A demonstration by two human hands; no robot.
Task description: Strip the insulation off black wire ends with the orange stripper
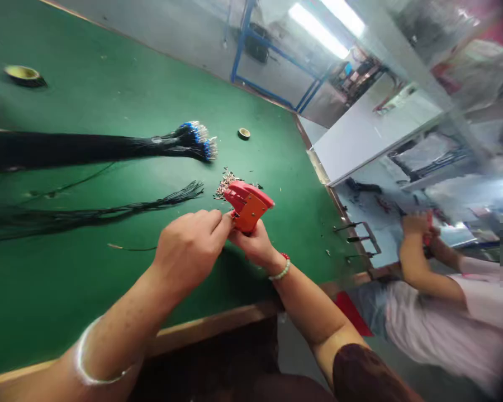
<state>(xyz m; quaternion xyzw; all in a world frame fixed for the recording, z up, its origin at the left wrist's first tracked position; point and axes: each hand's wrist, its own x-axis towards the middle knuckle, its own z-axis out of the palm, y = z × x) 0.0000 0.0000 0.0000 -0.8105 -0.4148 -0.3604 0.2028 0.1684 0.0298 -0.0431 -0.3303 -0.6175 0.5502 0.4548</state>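
Left hand (188,248) and right hand (252,245) are being held together on a red-orange plastic hand tool (250,205).
It is being clasped underneath by the right, pinched at its near end by the left, nose pointing away-right.

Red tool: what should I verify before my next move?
1. Red tool gripped in right hand: ok.
2. Left hand pinched at the tool's mouth: ok.
3. Anything seated in the mouth: cannot tell, fingers hide it.
4. Pile of metal terminals just behind the tool: ok.
5. Loose black wires flat on the green table, left of both hands: ok.
6. Co-worker's hands apart from the tool, beyond the table edge: ok.
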